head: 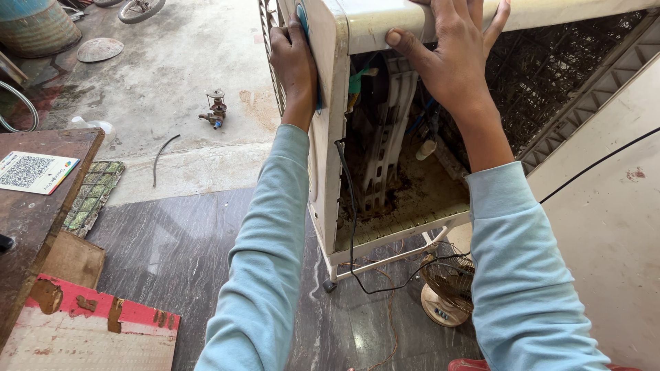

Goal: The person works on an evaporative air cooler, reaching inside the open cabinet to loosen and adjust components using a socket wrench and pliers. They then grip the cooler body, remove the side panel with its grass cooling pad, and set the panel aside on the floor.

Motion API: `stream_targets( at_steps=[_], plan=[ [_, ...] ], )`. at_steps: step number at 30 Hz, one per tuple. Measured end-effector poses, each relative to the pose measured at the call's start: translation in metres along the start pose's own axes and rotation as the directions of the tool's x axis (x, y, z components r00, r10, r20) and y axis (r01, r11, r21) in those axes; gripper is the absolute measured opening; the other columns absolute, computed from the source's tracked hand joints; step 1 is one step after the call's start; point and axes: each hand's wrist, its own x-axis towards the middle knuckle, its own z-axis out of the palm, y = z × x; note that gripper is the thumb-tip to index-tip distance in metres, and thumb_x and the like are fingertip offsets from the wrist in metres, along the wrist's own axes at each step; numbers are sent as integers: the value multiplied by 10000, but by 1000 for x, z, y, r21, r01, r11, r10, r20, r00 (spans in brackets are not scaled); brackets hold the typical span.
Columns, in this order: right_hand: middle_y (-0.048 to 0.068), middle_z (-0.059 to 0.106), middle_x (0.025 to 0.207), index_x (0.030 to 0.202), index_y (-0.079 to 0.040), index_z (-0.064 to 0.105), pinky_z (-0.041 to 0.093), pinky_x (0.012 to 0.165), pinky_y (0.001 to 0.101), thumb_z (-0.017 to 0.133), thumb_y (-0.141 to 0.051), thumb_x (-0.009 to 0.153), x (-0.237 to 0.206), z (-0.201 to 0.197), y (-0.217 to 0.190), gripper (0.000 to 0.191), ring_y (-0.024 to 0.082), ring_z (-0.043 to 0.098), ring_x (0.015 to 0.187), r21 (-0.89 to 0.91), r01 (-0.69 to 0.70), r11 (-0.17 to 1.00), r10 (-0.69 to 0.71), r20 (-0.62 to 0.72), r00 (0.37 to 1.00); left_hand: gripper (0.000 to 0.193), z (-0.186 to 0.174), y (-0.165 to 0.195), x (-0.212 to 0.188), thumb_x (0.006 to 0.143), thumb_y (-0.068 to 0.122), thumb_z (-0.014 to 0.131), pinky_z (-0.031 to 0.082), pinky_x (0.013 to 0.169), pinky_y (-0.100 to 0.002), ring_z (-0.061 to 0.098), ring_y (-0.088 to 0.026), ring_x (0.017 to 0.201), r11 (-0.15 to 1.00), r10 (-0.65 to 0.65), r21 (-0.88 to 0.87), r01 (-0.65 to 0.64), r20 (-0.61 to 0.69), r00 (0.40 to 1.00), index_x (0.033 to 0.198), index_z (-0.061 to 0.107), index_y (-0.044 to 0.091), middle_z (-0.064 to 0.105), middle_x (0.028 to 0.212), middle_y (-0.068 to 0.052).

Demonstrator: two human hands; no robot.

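A person steadied an opened white air cooler (pixel 328 130) on the stone floor (pixel 172 247), left hand (pixel 294 65) flat against its front, right hand (pixel 450 58) spread over the top edge, apparently mid-tilt, needing firm balance.

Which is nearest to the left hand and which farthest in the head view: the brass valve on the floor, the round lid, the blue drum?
From the left hand on the cooler's front:
1. Brass valve, on the concrete floor just to its left.
2. Round lid, farther left on the floor.
3. Blue drum, top-left corner.
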Motion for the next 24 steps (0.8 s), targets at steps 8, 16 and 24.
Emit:
stream_targets(
  at_steps=[8,16,24],
  plan=[
    [135,650,1371,1451,-62,580,-178,1083,771,347,-945,925,1,-3,-6,1054,409,359,1495,15,-19,1000,19,12,1000,371,-6,-4,-3,1081,406,407,591,645,-345,697,-154,695,981,104,-175,-88,82,991,936,535,90,643,796,-71],
    [100,611,1400,1367,-95,651,-154,1112,730,421,-923,979,1,-6,-7,942,359,320,1503,-4,31,1000,-31,-18,999,137,-10,-8,-7,1082,185,491,575,777,-359,676,-193,859,901,398,-181,-393,-14,917,1025,559,81,662,923,-69],
    [40,616,1334,1357,-122,640,-117,1134,745,435,-921,947,0,-4,-5,921,318,384,1440,13,0,1000,0,-2,1000,201,-10,-1,-9,1116,230,460,535,710,-410,681,-218,787,966,253,-63,-252,7,967,1013,487,59,637,853,-70]
  ],
)
